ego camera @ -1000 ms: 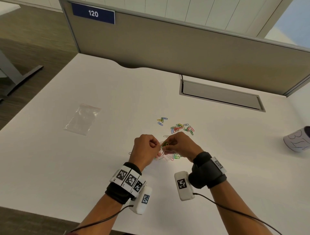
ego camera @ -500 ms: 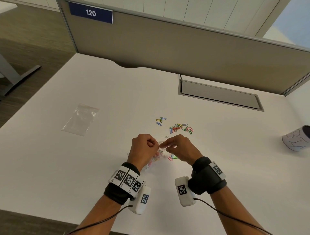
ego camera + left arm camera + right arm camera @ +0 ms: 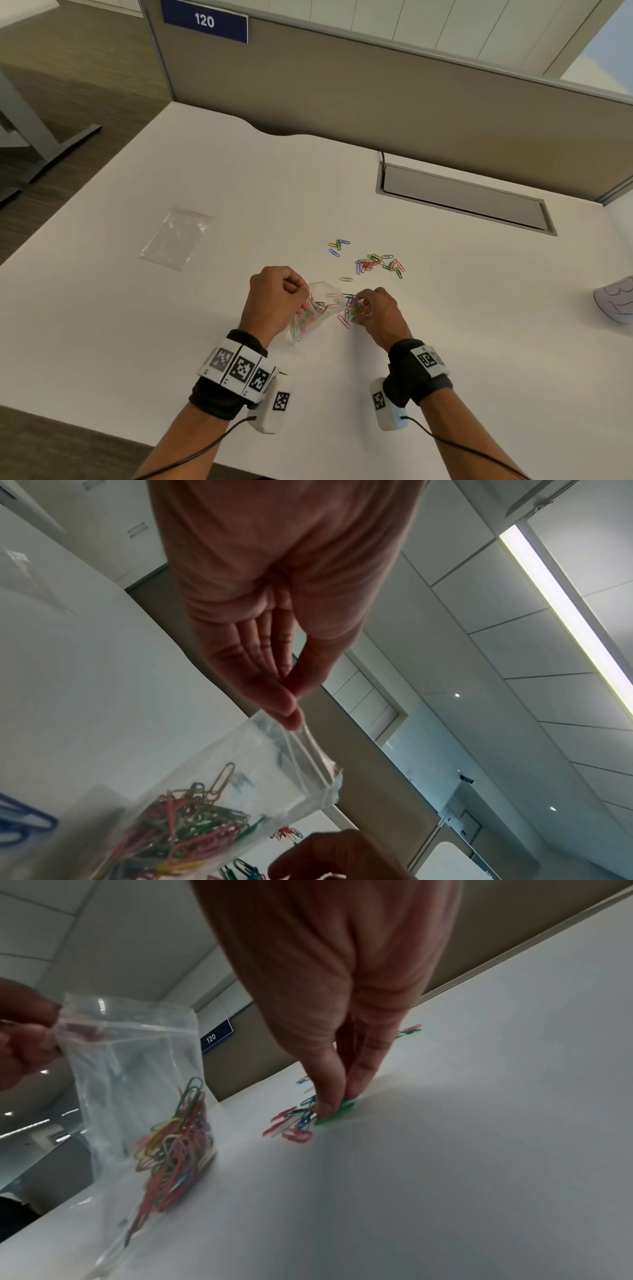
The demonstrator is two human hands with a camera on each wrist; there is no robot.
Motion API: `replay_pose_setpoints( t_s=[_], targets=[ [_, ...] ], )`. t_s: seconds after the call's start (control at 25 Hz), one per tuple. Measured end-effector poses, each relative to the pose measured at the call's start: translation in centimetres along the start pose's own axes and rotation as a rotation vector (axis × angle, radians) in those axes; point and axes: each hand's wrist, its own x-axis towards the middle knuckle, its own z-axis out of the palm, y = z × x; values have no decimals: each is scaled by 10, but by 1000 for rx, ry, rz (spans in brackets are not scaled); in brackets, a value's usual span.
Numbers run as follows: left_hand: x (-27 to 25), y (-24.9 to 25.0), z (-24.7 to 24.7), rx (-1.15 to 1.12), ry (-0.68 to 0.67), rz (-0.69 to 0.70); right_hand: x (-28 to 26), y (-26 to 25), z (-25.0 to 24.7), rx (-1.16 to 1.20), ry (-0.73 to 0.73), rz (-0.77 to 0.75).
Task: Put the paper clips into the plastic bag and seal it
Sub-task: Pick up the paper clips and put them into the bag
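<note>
Left hand (image 3: 277,301) pinches the plastic bag (image 3: 317,313) by its top corner, bag sagging on the desk (image 3: 137,342). Right hand (image 3: 376,313) fingers (image 3: 330,1096) are pressed together, nipping paper clips (image 3: 298,1123) off a small heap at the bag's 3 o'clock. More clips at 1 o'clock. Bag's floppy and slick, so I'd grip at the zip strip.

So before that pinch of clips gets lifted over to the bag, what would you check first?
1. Left hand pinches the plastic bag at its top corner: ok.
2. Bag mouth open wide enough: cannot tell.
3. Right hand has its fingertips on the green paper clip on the table: ok.
4. Only one clip in the pinch: cannot tell.
5. All clips bagged: not ok, the loose clips lie farther back.
6. Spare bag lies out of the way: ok.
</note>
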Motion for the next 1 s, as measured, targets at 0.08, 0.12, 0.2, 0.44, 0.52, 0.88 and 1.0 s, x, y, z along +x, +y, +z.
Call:
replay_pose_setpoints(
  t_s=[0.08, 0.12, 0.2, 0.44, 0.52, 0.88, 1.0],
  targets=[
    [-1, 1, -2, 9, 5, 5, 5, -6, 2, 6, 21, -98],
    [-1, 1, -4, 12, 7, 8, 7, -9, 2, -53, -38, -155],
    [-1, 2, -6, 10, 14, 11, 11, -12, 3, -277, -236, -254],
    [4, 4, -9, 13, 14, 20, 10, -5, 3, -333, -137, -411],
    [4, 5, -6, 17, 8, 25, 6, -2, 6, -294, -71, -419],
    [6, 7, 7, 13, -24, 39, 12, -7, 14, -359, -35, -297],
    [6, 7, 10, 13, -27, 38, 12, -5, 7, -219, -13, -205]
  ],
)
